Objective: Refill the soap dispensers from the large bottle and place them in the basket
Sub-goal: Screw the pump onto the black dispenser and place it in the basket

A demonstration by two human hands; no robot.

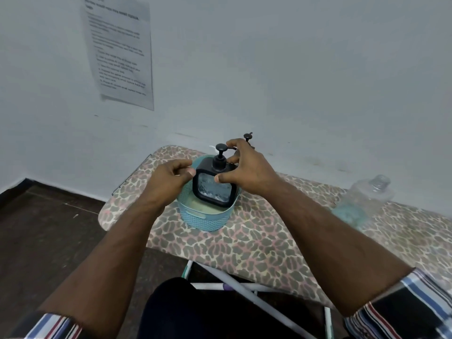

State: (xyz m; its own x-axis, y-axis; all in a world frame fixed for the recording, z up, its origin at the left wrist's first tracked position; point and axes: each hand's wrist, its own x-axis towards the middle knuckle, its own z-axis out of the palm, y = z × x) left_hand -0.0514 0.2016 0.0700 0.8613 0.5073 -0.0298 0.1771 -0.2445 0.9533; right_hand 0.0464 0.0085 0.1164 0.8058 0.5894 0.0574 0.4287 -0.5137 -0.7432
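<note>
A black-framed soap dispenser [215, 192] with a clear window stands tilted inside the round blue basket [204, 216] on the board. My right hand [247, 172] grips its top, thumb on the front face and fingers over the back by the black pump [220, 152]. My left hand [171, 176] is curled at the basket's left rim, thumb against forefinger, seemingly pinching the rim just beside the dispenser's corner. A second dispenser's pump [247, 136] pokes up behind my right hand; its body is hidden. The large clear bottle [367, 199] stands at the right with a little blue liquid in it.
The leopard-print ironing board [244, 241] runs along a white wall; its left end is just beyond the basket. A printed sheet [119, 52] is taped to the wall. Dark floor lies to the left, and the board's metal legs [244, 289] stand in front of me.
</note>
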